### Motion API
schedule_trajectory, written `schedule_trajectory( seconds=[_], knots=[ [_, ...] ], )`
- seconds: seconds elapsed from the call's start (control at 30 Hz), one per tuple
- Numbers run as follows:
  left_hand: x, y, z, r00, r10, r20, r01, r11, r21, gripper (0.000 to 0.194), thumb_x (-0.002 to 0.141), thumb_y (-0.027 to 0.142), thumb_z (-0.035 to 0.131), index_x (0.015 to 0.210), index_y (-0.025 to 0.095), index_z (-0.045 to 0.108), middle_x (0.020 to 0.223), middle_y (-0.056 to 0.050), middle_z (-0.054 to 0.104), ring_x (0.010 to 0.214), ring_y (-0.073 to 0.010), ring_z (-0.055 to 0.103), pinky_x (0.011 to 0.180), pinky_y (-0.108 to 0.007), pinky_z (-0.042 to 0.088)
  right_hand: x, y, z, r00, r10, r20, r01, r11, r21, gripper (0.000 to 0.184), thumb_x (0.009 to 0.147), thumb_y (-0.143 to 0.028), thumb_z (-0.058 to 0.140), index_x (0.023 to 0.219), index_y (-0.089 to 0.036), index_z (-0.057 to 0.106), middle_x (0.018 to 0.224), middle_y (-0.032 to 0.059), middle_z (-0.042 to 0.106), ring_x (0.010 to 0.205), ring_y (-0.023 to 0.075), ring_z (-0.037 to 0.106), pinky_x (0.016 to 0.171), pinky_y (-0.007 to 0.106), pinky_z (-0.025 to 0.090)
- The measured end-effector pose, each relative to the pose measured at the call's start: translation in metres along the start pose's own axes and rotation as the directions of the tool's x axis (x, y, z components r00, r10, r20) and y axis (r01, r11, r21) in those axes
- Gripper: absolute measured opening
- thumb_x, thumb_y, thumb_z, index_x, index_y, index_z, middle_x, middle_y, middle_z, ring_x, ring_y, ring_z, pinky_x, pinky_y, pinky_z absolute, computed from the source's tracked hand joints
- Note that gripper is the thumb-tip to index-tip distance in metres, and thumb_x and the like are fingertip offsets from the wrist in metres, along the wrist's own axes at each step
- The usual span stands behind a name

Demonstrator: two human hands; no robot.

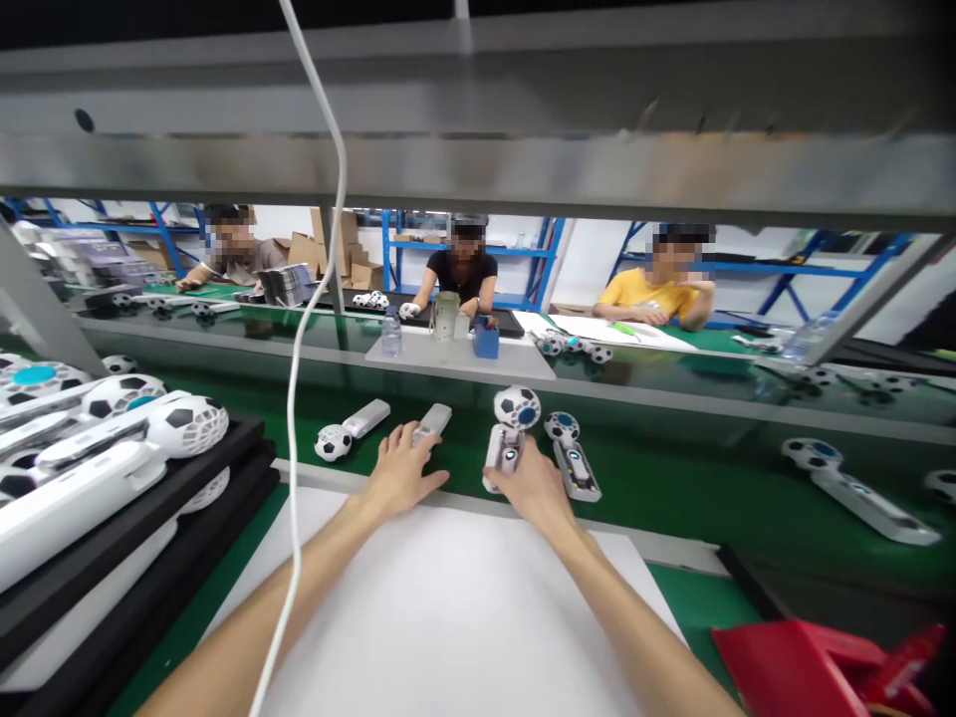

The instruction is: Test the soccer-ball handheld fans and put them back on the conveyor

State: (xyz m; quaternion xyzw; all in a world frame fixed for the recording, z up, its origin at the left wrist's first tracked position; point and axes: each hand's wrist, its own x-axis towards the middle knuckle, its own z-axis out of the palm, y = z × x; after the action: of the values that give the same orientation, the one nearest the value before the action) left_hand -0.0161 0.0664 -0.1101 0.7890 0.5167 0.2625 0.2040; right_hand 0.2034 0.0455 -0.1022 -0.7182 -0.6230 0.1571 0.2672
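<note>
My left hand reaches over the green surface, fingers spread and thumb apart, its fingertips at a white handle piece; whatever lies under the palm is hidden. My right hand is closed around a white handheld fan with a football-patterned head. That fan's handle shows an opened inside with a small round part. Just right of it lies a second fan, its handle also open. Left of my left hand rests another football-headed fan. Beneath my forearms is a white sheet.
Black trays stacked with fans stand at the left. Another fan lies at the right, above a red holder. A white cable hangs in front. Three people sit across the green belt; a metal beam crosses overhead.
</note>
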Motion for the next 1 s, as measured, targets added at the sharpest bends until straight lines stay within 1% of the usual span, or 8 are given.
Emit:
schedule_trajectory(
  seconds=[0.17,0.27,0.43,0.6,0.73,0.83,0.9,1.0],
  knots=[
    [0.003,-0.025,0.002,0.997,0.014,0.076,-0.023,0.993,0.115,0.044,0.078,0.023,0.064,0.121,0.030,0.057,0.139,-0.008,0.041,0.115,-0.0339,0.053,0.098,-0.052,0.045,0.007,0.023,0.003,1.000,-0.005,-0.008,0.004,0.993,-0.115,0.064,0.091,-0.033,0.052,0.148,-0.014,0.030,0.133,0.0193,0.053,0.105,0.0341,0.065,0.084,0.040,0.047],
    [0.001,-0.026,0.005,0.996,0.044,0.073,-0.052,0.992,0.111,0.040,0.081,0.022,0.058,0.120,0.030,0.058,0.137,-0.008,0.041,0.108,-0.0299,0.055,0.093,-0.046,0.048,0.003,0.024,0.007,0.993,-0.070,0.099,0.086,0.982,-0.169,0.056,0.087,-0.028,0.058,0.142,-0.019,0.046,0.139,0.0166,0.049,0.109,0.0353,0.063,0.086,0.041,0.048],
    [0.001,-0.011,-0.004,0.997,0.072,0.016,-0.072,0.997,0.011,0.032,0.088,0.031,0.053,0.119,0.030,0.060,0.126,-0.007,0.048,0.097,-0.0260,0.061,0.089,-0.043,0.050,-0.003,0.011,0.001,0.984,-0.144,0.105,0.162,0.968,-0.192,0.057,0.087,-0.025,0.057,0.143,-0.015,0.048,0.148,0.0202,0.040,0.134,0.0440,0.039,0.102,0.056,0.038],
    [-0.002,0.023,-0.038,0.996,0.090,-0.001,-0.088,0.977,-0.195,0.041,0.095,0.053,0.042,0.124,0.030,0.059,0.110,-0.005,0.061,0.085,-0.0219,0.065,0.071,-0.034,0.056,-0.013,-0.011,-0.012,0.937,-0.329,0.116,0.333,0.942,-0.025,0.078,0.080,-0.032,0.068,0.150,-0.031,0.035,0.161,0.0049,0.023,0.146,0.0308,0.026,0.114,0.044,0.030],
    [-0.005,0.037,-0.059,0.993,0.113,0.039,-0.097,0.952,-0.289,0.051,0.098,0.057,0.028,0.129,0.031,0.059,0.107,-0.004,0.069,0.081,-0.0200,0.068,0.060,-0.029,0.055,-0.022,-0.025,-0.019,0.926,-0.344,0.153,0.324,0.935,0.143,0.035,0.069,-0.040,0.078,0.098,-0.025,0.063,0.103,0.0037,0.067,0.103,0.0293,0.062,0.091,0.041,0.046],
    [-0.003,0.019,-0.064,1.000,0.005,-0.029,-0.011,0.982,-0.191,0.050,0.099,0.054,0.030,0.137,0.031,0.054,0.125,-0.008,0.063,0.106,-0.0267,0.064,0.082,-0.037,0.055,-0.026,-0.031,-0.024,0.959,-0.246,0.141,0.195,0.932,0.305,0.032,0.073,-0.044,0.075,0.085,-0.023,0.053,0.075,-0.0006,0.061,0.071,0.0225,0.062,0.067,0.034,0.048],
    [0.000,-0.005,-0.063,0.989,-0.118,-0.084,0.113,0.991,-0.066,0.051,0.092,0.050,0.050,0.137,0.026,0.053,0.136,-0.014,0.054,0.123,-0.0362,0.052,0.094,-0.048,0.048,-0.028,-0.035,-0.028,0.967,-0.189,0.169,0.095,0.888,0.449,0.033,0.078,-0.046,0.069,0.091,-0.023,0.050,0.074,-0.0012,0.061,0.061,0.0188,0.061,0.058,0.030,0.047],
    [0.003,-0.039,-0.060,0.968,-0.247,-0.051,0.251,0.964,0.087,0.050,0.081,0.039,0.071,0.124,0.017,0.060,0.125,-0.016,0.058,0.116,-0.0353,0.055,0.093,-0.052,0.048,-0.032,-0.041,-0.037,0.957,-0.158,0.245,-0.038,0.766,0.642,0.036,0.086,-0.052,0.061,0.099,-0.022,0.047,0.074,-0.0012,0.061,0.054,0.0151,0.060,0.052,0.028,0.048]
  ],
)
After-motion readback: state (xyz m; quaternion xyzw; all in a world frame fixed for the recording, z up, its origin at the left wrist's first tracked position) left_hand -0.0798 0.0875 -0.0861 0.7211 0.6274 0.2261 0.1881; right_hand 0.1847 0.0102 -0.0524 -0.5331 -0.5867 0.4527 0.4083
